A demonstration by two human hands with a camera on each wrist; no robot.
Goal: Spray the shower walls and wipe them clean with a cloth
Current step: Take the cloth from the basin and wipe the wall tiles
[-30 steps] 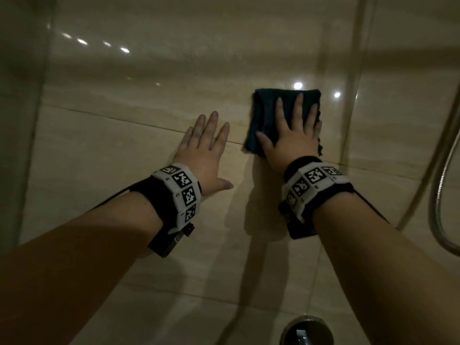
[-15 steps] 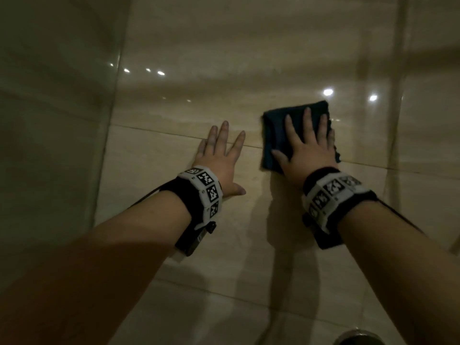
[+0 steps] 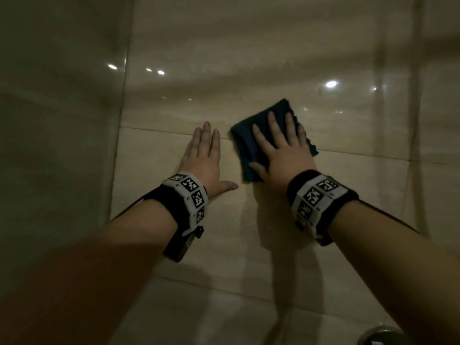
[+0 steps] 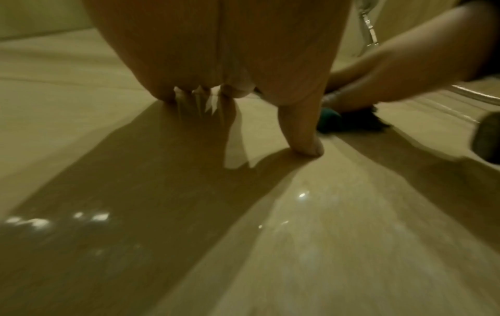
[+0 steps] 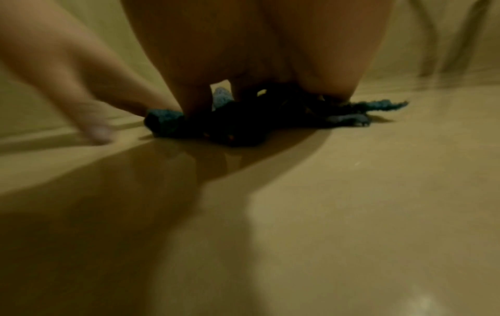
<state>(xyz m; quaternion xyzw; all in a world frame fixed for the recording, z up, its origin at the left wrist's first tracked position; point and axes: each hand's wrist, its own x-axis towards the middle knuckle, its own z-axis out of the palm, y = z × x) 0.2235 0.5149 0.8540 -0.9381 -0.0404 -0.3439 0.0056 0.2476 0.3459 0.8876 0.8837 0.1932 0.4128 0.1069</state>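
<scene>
- Both forearms are reaching forward, side by side, to the shower wall (image 3: 249, 58); each wrist is wearing a black band with white coded tags.
- Left hand (image 3: 204, 160): lying flat on the beige tile, palm to the wall, fingers straight and close together, thumb splayed out toward the cloth. It is gripping nothing, only resting on the tile.
- In the left wrist view the left hand (image 4: 216, 53) is filling the top of the picture, its thumb tip touching the glossy wall (image 4: 351, 235), with its shadow stretching below it.
- Right hand (image 3: 281, 150): pressing flat on the folded dark cloth (image 3: 249, 148), fingers straight and slightly spread, thumb lying along the cloth's lower left edge. The hand is not curling round the cloth; it is pinning it to the wall with the palm and straight fingers.
- The cloth is sitting tilted, across a horizontal grout line of the wall, just beside the left hand but apart from it. One corner is pointing up past the fingertips; a frayed edge is showing past the right side of the hand.
- In the right wrist view the cloth (image 5: 243, 119) is bunching, dark teal, under the right hand (image 5: 257, 42), touching the wall (image 5: 351, 213); the left hand's thumb (image 5: 94, 128) is lying blurred on the tile at left.
- A metal fitting (image 3: 380, 336) is showing at the lower right edge of the wall; too cropped to identify.
</scene>
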